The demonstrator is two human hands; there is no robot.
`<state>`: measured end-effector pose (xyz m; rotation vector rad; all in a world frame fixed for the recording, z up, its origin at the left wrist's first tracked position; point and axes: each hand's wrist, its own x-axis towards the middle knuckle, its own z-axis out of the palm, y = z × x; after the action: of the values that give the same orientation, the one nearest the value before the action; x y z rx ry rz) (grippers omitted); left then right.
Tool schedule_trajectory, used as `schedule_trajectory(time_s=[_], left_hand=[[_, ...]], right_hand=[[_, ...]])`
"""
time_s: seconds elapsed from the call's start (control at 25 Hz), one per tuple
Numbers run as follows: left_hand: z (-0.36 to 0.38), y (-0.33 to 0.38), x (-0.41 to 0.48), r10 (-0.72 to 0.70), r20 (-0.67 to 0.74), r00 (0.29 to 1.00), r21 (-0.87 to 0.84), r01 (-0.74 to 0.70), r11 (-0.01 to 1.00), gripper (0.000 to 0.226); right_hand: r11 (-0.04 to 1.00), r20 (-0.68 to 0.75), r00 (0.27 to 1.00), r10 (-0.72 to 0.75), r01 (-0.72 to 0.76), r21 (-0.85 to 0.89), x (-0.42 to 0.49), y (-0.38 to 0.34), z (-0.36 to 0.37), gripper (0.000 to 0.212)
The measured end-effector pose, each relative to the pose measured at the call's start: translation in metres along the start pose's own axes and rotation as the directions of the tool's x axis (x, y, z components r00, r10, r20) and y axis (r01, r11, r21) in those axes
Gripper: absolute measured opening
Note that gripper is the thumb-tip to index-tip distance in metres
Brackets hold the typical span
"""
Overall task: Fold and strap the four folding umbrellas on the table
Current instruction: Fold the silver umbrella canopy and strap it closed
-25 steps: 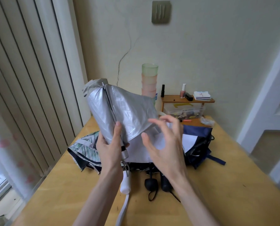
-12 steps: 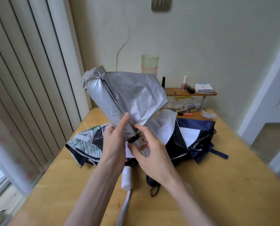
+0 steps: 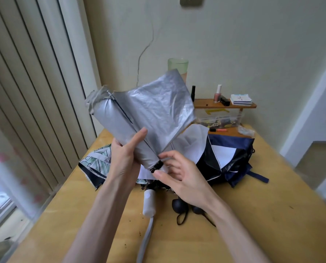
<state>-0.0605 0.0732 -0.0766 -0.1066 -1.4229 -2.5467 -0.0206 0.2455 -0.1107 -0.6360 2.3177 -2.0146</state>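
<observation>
I hold a silver folding umbrella (image 3: 150,114) above the table, tilted with its tip up and to the left. My left hand (image 3: 126,158) grips its rolled canopy, thumb on top. My right hand (image 3: 177,173) pinches the fabric at the lower end by the black band. One silver panel still fans out loose to the upper right. Its white handle (image 3: 149,203) hangs down to the table with a grey wrist strap. Behind lie a navy-and-white umbrella (image 3: 228,158) and a leaf-patterned umbrella (image 3: 93,164), both unfolded. Two round black handles (image 3: 179,205) poke out below my right wrist.
The wooden table (image 3: 272,215) meets vertical blinds (image 3: 34,92) on the left. A small wooden shelf (image 3: 224,105) at the back carries bottles and cards over a clear box. A stack of plastic cups (image 3: 178,65) stands behind the silver canopy. A door frame is at right.
My right hand came from hovering open in front of the canopy down to its lower end and now pinches the fabric there. The umbrella tilted further left and the loose panel spread to the right.
</observation>
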Motion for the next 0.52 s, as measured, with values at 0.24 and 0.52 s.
schedule_trajectory(time_s=[0.24, 0.52], left_hand=[[0.004, -0.009, 0.0, 0.011, -0.074, 0.997, 0.002, -0.011, 1.0, 0.052], [0.002, -0.009, 0.0, -0.022, -0.051, 0.998, -0.071, 0.019, 0.997, 0.061]], right_hand=[[0.994, -0.094, 0.995, -0.038, 0.028, -0.106, 0.001, 0.013, 0.011, 0.037], [0.998, 0.02, 0.999, 0.042, -0.043, 0.037, -0.003, 0.013, 0.012, 0.02]])
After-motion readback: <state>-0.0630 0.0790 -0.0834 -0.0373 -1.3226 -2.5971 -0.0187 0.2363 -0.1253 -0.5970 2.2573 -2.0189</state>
